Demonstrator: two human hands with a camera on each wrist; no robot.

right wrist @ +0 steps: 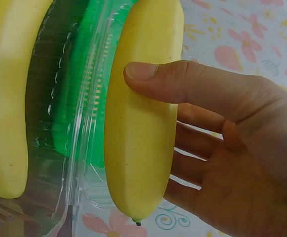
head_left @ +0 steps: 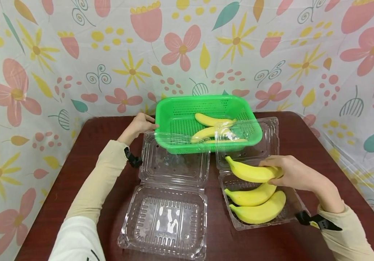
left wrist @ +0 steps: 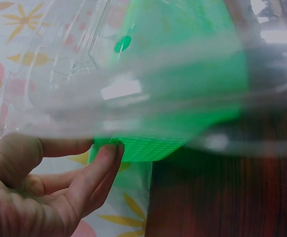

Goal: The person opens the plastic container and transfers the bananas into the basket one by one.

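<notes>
Left hand (head_left: 140, 124) pinches the basket (head_left: 174, 103), probably to steady it, while the right hand (head_left: 294, 172) grips a banana (head_left: 249, 172) near one end, perhaps to keep clear of the pair (head_left: 259, 210) below.

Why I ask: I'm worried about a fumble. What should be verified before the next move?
1. Held banana secure: looks ok, between the thumb and fingers of the right hand.
2. Right box open: ok, its lid folded back.
3. Room for that banana: looks ok, some floor shows behind the two lower bananas.
4. Clear view into the basket: not ok, that lid partly overlaps it.
5. Left hand steadying the basket: cannot tell, fingers at its left end, firmness unclear.
6. Left box open: ok.
</notes>
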